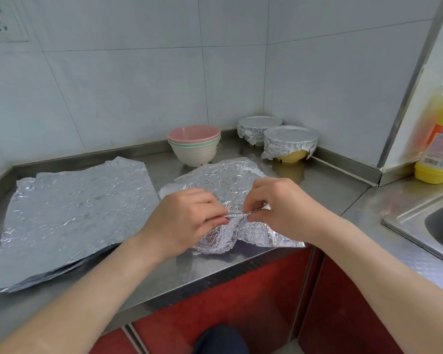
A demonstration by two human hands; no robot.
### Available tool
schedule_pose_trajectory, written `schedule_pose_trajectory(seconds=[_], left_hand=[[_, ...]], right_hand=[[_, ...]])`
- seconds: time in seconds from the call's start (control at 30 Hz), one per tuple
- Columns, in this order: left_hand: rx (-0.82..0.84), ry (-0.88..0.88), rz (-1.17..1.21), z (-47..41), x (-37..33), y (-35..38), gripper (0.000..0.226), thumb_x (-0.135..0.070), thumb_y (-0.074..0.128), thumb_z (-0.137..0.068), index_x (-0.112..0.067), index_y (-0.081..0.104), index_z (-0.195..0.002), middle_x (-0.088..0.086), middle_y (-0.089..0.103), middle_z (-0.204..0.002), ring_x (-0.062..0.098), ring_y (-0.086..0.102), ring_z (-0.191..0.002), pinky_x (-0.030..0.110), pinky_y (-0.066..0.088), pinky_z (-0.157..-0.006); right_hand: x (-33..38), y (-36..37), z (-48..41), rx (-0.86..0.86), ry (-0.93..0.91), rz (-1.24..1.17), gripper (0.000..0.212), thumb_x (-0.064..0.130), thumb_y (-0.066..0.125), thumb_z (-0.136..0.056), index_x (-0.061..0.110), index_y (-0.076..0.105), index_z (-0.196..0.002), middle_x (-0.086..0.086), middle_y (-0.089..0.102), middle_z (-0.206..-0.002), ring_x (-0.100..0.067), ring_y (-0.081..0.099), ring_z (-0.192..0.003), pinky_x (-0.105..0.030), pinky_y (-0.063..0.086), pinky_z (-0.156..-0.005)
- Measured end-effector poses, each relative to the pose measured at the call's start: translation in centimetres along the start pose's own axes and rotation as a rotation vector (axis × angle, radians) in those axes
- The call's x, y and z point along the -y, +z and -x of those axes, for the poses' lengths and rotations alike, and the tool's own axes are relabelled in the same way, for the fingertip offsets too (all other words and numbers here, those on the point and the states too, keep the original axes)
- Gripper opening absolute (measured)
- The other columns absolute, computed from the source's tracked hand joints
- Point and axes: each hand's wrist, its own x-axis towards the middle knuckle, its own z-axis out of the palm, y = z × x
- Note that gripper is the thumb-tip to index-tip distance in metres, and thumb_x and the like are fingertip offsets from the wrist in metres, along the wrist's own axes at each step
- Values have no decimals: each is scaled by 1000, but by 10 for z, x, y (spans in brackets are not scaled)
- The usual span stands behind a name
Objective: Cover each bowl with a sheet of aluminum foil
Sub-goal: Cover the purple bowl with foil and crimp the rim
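Left hand (187,218) and right hand (284,208) on foil sheet (223,180); pink bowl (193,132) empty.

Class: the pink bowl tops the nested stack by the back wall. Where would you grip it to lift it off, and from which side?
Pinch the pink bowl by its rim at the near edge, from above and in front. It sits nested in the green bowl, so only its rim stands clear, and the tiled wall is close behind.

A yellow bottle (437,154) stands on a steel counter (330,190) near a sink (417,221), above red cabinet doors (228,302).
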Motion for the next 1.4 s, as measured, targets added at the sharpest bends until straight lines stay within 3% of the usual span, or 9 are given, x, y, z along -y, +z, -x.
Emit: schedule_pose_trajectory(seconds=[0.33, 0.47, 0.57, 0.67, 0.83, 0.97, 1.13, 1.27, 1.4], left_hand=[[90, -57, -90, -5, -10, -6, 37, -46, 42, -93, -25, 72, -98, -12, 66, -94, 13, 60, -88, 35, 54, -64], [304, -108, -66, -11, -11, -3, 58, -57, 20, -91, -29, 64, -116, -13, 61, -122, 12, 56, -113, 37, 51, -88], [358, -144, -17, -11, -6, -2, 64, -58, 13, -90, -26, 61, -117, -11, 64, -116, 10, 57, -109, 38, 48, -89], [342, -153, 46, -12, -5, -5, 60, -58, 20, -91, -24, 65, -113, -10, 66, -109, 10, 58, -103, 38, 48, -88], [89, -253, 153, -6, 2, -10, 16, -35, 64, -90, -25, 76, -93, -12, 67, -90, 10, 58, -89, 38, 48, -83], [30, -261, 147, -2, -8, -5, 11, -30, 67, -89, -26, 77, -92, -12, 66, -87, 10, 57, -87, 35, 48, -81], [32, -251, 130, -1, -10, -2, 12, -31, 68, -87, -27, 77, -94, -13, 65, -87, 10, 55, -86, 30, 46, -78], [47, -264, 144, -4, -12, -4, 13, -31, 68, -87, -26, 77, -96, -10, 63, -87, 12, 54, -87, 34, 47, -78], [104, -196, 48, -6, -24, -5, 39, -47, 44, -91, -23, 73, -100, -10, 63, -89, 12, 53, -87, 35, 50, -76]], right_hand=[[1, -7, 3, -35, -16, -43, 18, 30, 79, -79, 25, 75, -95, 10, 64, -94, -5, 59, -86, -28, 48, -81], [6, 1, 4, -15, -12, -32, 14, 33, 72, -85, 28, 75, -98, 9, 67, -91, -10, 61, -85, -38, 50, -78], [6, 5, 4, 21, -5, -14, 17, 34, 68, -88, 30, 75, -104, 10, 69, -95, -11, 62, -88, -39, 50, -77], [5, 4, 4, 19, -23, 6, 15, 29, 70, -87, 26, 76, -100, 8, 72, -94, -12, 65, -86, -36, 51, -76], [-3, -6, 2, 50, 44, 34, 13, 25, 72, -85, 22, 79, -96, 9, 73, -101, -7, 64, -93, -26, 47, -85], [0, -10, 1, 11, 63, -25, 10, 26, 75, -82, 24, 79, -91, 10, 71, -99, -1, 60, -88, -10, 41, -81], [12, 5, -2, -10, 5, -20, 8, 26, 76, -80, 21, 76, -87, 3, 66, -84, -13, 60, -78, -36, 50, -75], [9, 9, -6, -29, -15, 30, 5, 19, 77, -79, 17, 73, -81, 4, 64, -80, -14, 55, -76, -41, 49, -73], [0, -2, -2, 12, -30, 13, 9, 13, 80, -74, 18, 73, -76, 7, 63, -77, -11, 58, -71, -35, 50, -71]])
